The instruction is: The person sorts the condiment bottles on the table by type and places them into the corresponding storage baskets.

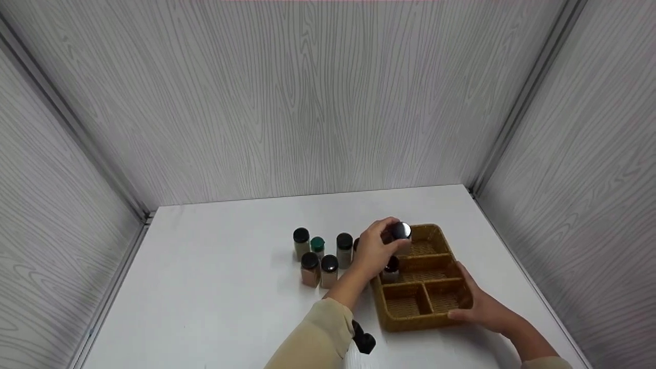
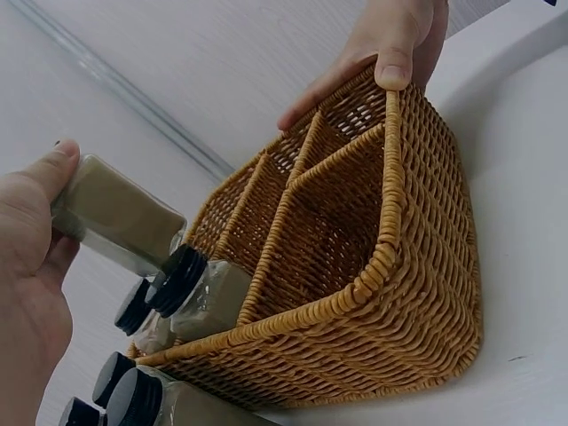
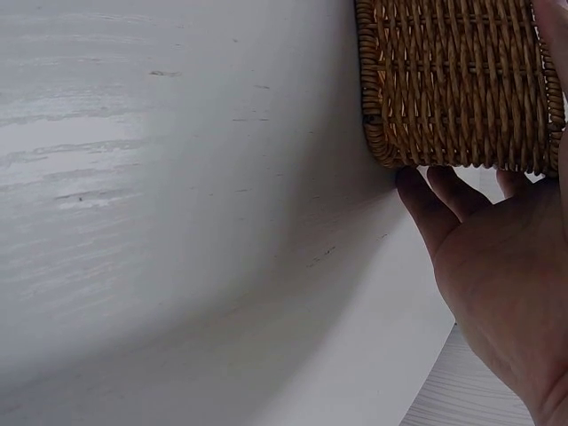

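My left hand [image 1: 375, 248] grips a clear spice jar [image 2: 120, 213] with a black lid, its fingers around the lid end, over the back of the wicker basket [image 1: 415, 322]. Pale brown powder shows inside that jar. Another black-lidded jar [image 1: 391, 271] stands in the middle compartment at the basket's left side. At the front right corner, my right hand [image 1: 484, 307] holds the basket, thumb on the front rim and fingers along the right side. In the right wrist view the fingers [image 3: 430, 209] lie against the wicker.
Left of the basket stand several spice jars, among them a green-capped jar [image 1: 318, 246] and a black-lidded jar [image 1: 310, 271] with reddish contents. The white table [image 1: 215, 307] meets grain-patterned panels [image 1: 307, 102] at the back and both sides.
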Motion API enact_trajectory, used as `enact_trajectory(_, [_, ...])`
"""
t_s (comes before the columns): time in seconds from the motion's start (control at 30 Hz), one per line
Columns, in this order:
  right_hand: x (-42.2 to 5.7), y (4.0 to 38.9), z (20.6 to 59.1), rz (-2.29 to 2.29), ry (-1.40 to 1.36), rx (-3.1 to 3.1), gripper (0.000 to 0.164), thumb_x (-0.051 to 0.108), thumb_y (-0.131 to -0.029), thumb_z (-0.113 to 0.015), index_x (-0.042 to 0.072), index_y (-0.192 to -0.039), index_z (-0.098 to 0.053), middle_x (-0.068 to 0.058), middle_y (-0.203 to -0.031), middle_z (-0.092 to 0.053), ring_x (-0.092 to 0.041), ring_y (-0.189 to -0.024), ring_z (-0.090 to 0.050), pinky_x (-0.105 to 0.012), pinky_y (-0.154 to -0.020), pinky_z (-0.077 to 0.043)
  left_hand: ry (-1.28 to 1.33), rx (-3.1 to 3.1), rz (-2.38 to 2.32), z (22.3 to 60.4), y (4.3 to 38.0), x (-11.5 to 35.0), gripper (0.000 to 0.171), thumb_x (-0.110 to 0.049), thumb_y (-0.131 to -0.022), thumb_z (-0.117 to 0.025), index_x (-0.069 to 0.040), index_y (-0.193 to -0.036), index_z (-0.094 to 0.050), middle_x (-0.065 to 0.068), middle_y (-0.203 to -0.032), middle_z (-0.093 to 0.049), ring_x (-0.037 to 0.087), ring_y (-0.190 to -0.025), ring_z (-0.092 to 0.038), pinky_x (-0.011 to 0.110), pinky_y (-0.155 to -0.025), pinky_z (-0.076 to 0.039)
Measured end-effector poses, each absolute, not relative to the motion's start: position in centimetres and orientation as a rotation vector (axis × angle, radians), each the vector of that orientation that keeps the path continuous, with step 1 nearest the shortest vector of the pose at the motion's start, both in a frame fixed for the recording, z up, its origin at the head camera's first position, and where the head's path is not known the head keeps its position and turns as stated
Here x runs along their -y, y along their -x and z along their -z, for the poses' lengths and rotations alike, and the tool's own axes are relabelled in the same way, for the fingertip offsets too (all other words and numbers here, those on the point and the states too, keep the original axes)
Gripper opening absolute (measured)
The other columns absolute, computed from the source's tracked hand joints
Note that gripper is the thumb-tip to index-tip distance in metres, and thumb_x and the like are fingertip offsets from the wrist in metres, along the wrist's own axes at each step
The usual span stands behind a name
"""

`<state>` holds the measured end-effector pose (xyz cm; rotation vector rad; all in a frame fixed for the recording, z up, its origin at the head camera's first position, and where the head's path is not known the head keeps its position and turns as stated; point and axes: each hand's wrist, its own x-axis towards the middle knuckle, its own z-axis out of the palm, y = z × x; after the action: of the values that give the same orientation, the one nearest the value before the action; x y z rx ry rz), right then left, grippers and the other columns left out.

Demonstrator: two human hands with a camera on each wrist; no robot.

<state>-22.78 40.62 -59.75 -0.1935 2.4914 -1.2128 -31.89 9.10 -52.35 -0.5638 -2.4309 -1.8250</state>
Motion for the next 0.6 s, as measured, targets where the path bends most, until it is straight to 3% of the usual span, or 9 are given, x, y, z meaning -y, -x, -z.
enact_trajectory(0.27, [-40.6,22.7,59.7,1.21,0.186,-2.496,0.132,0.037,-0.096,-0.085,0.036,-0.17,0.024,-0.028,-0.179,0.017,-0.065,-0.161,0.002,-0.086,-0.122,-0.021,0.583,2.493,1.727,53.0,32.7,-9.2,0.052,-0.033,-0.096,-0.085,-0.017,-0.143,-0.068,0.005,-0.142,-0.069,0.022,-0.132,-0.068,0.036,-0.108,-0.059])
enact_trajectory(0.4, [-40.6,22.8,59.8,1.214,0.187,-2.5,0.134,0.037,-0.094,-0.087,0.031,-0.172,0.023,-0.027,-0.18,0.017,-0.064,-0.161,0.002,-0.085,-0.123,-0.019,0.595,2.531,1.659,53.1,33.2,-9.3,0.05,-0.033,-0.097,-0.084,-0.017,-0.141,-0.068,0.006,-0.141,-0.07,0.025,-0.133,-0.067,0.042,-0.111,-0.058])
enact_trajectory(0.6, [-40.6,22.7,59.9,1.218,0.191,-2.507,0.134,0.039,-0.094,-0.087,0.031,-0.172,0.022,-0.025,-0.18,0.018,-0.063,-0.162,0.003,-0.085,-0.124,-0.017,0.615,2.598,1.546,53.3,34.0,-9.5,0.05,-0.032,-0.097,-0.084,-0.014,-0.141,-0.069,0.007,-0.141,-0.07,0.025,-0.132,-0.068,0.04,-0.111,-0.058])
